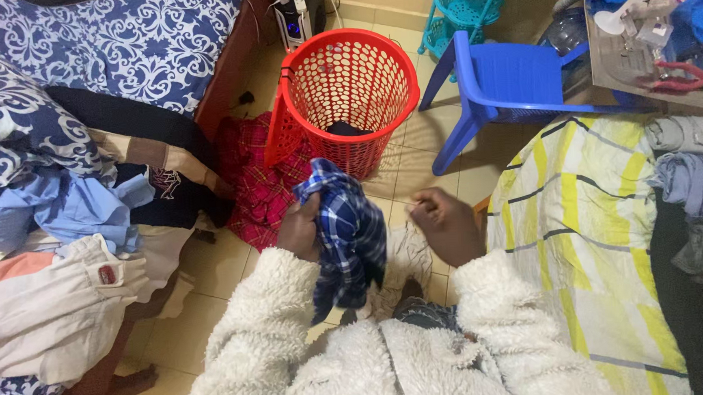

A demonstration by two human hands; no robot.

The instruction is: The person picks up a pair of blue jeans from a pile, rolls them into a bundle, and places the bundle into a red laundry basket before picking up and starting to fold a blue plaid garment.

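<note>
the left hand [299, 229], just left of the frame's centre, has its grip closed around a bunched blue and white plaid cloth garment [346, 234]; the fingers are wrapped into the fabric and mostly hidden by it, so only the back of the hand and the cuff of a fluffy white fleece sleeve [255, 342] show. the right hand [444, 224], a little right of centre, is curled narrow with fingertips pinched together near its upper left edge; whether it pinches a thread or corner of fabric i cannot tell, as the spot is too small to make out. the plaid garment hangs from the left grip down the middle of the frame, between the two hands, its lower end draping over the sleeve and hiding part of the tiled floor [210, 271]. it sits just beside the right hand without clearly touching it. directly above it, in the upper centre, stands a red perforated plastic laundry basket [348, 76] with something dark in its bottom, hard to identify. a red checked cloth [257, 187] lies on the floor left of the basket, partly behind the left hand. a blue plastic chair [507, 78] is at upper right, and a yellow and white striped cloth [581, 224] fills the right side, cut off by the lower edge.
</note>
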